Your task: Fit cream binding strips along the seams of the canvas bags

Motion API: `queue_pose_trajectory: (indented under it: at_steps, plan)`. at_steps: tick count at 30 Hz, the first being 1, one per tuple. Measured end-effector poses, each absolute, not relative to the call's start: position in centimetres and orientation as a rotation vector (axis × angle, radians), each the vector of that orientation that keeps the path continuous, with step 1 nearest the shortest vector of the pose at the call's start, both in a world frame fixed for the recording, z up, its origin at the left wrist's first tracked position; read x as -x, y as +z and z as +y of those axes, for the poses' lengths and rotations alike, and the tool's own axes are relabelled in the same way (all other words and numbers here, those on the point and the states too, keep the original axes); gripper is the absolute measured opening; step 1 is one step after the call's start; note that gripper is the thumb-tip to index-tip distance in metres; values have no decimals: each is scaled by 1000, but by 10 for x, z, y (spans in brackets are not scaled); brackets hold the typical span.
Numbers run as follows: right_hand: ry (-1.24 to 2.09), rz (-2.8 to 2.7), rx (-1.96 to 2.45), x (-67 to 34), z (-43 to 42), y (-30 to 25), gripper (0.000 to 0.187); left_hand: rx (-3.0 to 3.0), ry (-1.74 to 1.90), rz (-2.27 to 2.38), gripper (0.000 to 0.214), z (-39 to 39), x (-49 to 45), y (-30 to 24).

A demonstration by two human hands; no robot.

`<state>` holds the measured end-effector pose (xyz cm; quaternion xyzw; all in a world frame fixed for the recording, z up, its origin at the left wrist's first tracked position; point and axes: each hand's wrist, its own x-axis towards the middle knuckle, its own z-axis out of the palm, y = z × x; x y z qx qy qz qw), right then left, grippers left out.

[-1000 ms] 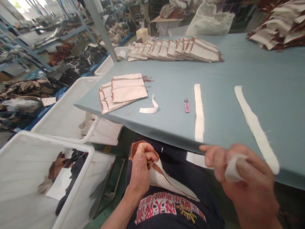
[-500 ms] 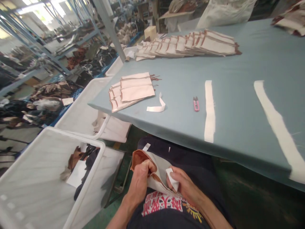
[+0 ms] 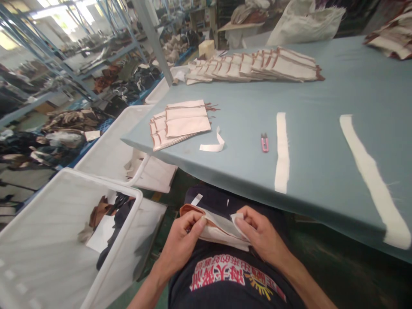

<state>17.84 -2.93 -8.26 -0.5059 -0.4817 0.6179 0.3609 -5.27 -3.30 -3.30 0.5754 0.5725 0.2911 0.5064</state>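
Note:
A cream fabric piece with a brown inner side [image 3: 222, 234] lies across my lap, its brown open end to the left. My left hand [image 3: 185, 234] is closed, thumb and fingers pinching the brown-edged opening. At the piece's other end my right hand [image 3: 257, 231] is closed on a small white strip [image 3: 237, 218], part of which the thumb hides. Whether its lower fingers also grip the fabric piece I cannot tell. A short white scrap [image 3: 197, 199] rests on my dark trousers just beyond the brown end.
On the blue-green table [image 3: 244, 171] lie a small stack of cream pieces [image 3: 186, 122], a bent white tape [image 3: 212, 147], pink thread snips [image 3: 264, 143] and two long white strips [image 3: 282, 154]. A long fanned row [image 3: 254, 66] sits behind. White bins [image 3: 106, 184] stand left.
My left hand has come out of the piece's opening and now pinches its edge. The right hand has moved slightly up and right with the white strip; the opening looks flatter.

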Motion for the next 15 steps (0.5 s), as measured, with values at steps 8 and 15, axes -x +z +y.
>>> queue_pose_trajectory:
  at_steps: [8,15]
  plan:
    - [1590,-1512,1026,-199,-15,38,34,-1344,862,1263,42,15,27,6]
    - [1293,-1860,1416,-183,2,71,29,-1474,995,1125,40,23,17,28]
